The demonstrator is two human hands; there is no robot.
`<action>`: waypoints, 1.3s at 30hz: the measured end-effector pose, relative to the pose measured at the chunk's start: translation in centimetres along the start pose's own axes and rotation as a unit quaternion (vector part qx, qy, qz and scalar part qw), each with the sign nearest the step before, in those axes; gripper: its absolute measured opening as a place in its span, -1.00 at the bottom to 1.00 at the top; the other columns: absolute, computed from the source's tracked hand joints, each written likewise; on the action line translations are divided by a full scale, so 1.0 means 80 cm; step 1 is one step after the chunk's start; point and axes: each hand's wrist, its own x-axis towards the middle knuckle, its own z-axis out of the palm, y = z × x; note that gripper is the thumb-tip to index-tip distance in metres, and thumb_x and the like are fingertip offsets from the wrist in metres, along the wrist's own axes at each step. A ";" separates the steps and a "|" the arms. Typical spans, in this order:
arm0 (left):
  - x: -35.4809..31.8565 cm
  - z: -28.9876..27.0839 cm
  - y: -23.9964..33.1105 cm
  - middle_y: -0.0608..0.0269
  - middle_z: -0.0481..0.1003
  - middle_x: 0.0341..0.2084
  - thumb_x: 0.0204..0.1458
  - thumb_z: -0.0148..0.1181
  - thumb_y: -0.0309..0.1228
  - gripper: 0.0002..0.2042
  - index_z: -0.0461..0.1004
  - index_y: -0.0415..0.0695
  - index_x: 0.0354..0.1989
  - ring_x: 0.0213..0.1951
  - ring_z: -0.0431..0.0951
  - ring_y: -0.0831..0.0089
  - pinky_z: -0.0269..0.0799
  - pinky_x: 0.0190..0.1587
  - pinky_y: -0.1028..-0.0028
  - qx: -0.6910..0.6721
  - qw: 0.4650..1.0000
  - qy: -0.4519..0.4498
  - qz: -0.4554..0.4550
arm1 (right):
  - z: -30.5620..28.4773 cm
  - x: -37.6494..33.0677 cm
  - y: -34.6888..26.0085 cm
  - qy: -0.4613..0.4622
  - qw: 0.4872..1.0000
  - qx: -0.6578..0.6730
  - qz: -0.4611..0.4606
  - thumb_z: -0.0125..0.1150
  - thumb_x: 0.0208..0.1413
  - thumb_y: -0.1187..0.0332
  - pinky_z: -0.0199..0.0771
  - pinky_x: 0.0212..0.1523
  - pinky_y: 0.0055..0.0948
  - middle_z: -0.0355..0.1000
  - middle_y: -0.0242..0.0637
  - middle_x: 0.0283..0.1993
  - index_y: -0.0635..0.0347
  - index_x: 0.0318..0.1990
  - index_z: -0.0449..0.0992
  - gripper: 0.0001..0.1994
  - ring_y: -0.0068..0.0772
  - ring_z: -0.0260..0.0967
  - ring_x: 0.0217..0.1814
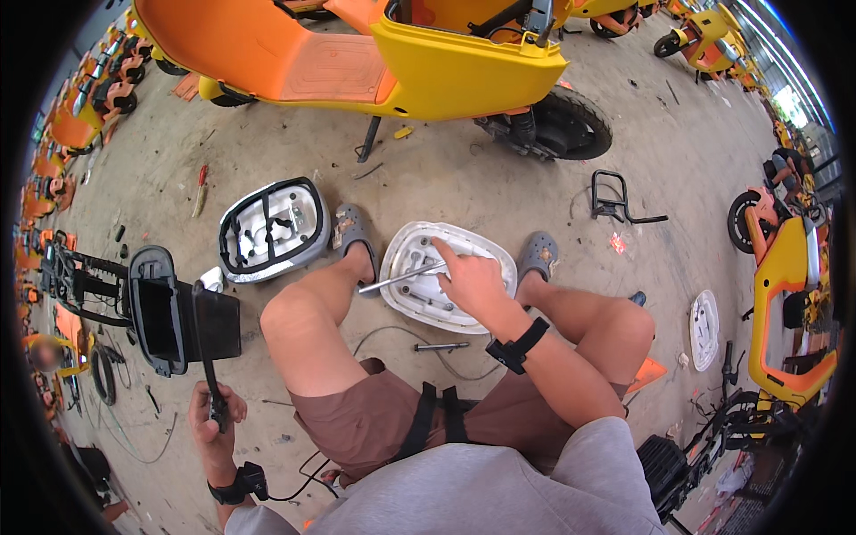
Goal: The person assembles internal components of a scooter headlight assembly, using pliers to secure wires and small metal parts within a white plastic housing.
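Note:
My left hand (pixel 217 417), at the lower left, is closed around the lower end of a long, curved black bar (pixel 207 343). The bar rises in front of a black storage bin (pixel 163 308). Between my feet, a white rounded panel (pixel 417 314) lies with its ribbed inner side up. Over it is my right hand (pixel 473 278), index finger stretched out toward the panel and the other fingers curled on a slim silver rod-shaped tool (pixel 401 277). The tool slants across the panel; its end inside my hand is hidden. A short dark metal rod (pixel 441 346) rests on the floor nearer me.
A second white shell with a black rim (pixel 275 230) lies left of my feet. Ahead stands a yellow and orange scooter (pixel 428 80). A bent black metal bracket (pixel 615 198) is on the floor at right, with a yellow scooter body (pixel 785 308) beyond. A thin cable (pixel 392 330) curls near my knees.

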 end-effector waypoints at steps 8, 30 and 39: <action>0.020 0.059 0.003 0.14 0.45 -0.48 -0.17 0.32 0.14 -0.31 0.39 -0.34 -0.18 -0.45 0.48 0.41 0.37 -0.34 0.46 0.063 0.993 -0.095 -0.036 | 0.011 -0.022 -0.010 -0.048 0.997 -0.001 -0.066 0.29 0.07 0.18 0.51 -0.45 -0.21 0.54 -0.19 -0.53 0.04 -0.25 0.61 -0.80 -0.14 0.57 -0.44; 0.260 0.294 0.008 0.22 0.33 -0.49 0.10 -0.01 -0.27 -0.69 0.37 -0.28 -0.14 -0.46 0.30 0.43 0.28 -0.31 0.40 -0.203 0.963 -0.109 -0.137 | -0.030 0.080 0.038 -0.020 0.989 -0.146 -0.026 0.27 0.10 0.05 0.38 -0.06 -0.11 0.58 -0.12 -0.27 0.20 -0.40 0.68 -0.65 -0.04 0.49 -0.10; 0.285 0.294 -0.016 0.18 0.41 -0.45 0.09 0.01 -0.34 -0.72 0.35 -0.28 -0.12 -0.45 0.38 0.41 0.43 -0.27 0.37 -0.138 0.984 -0.025 -0.109 | 0.009 0.099 0.005 0.032 0.993 0.043 0.107 0.15 0.10 0.16 0.38 -0.15 -0.12 0.52 -0.02 -0.55 0.25 -0.56 0.64 -0.63 0.01 0.49 -0.42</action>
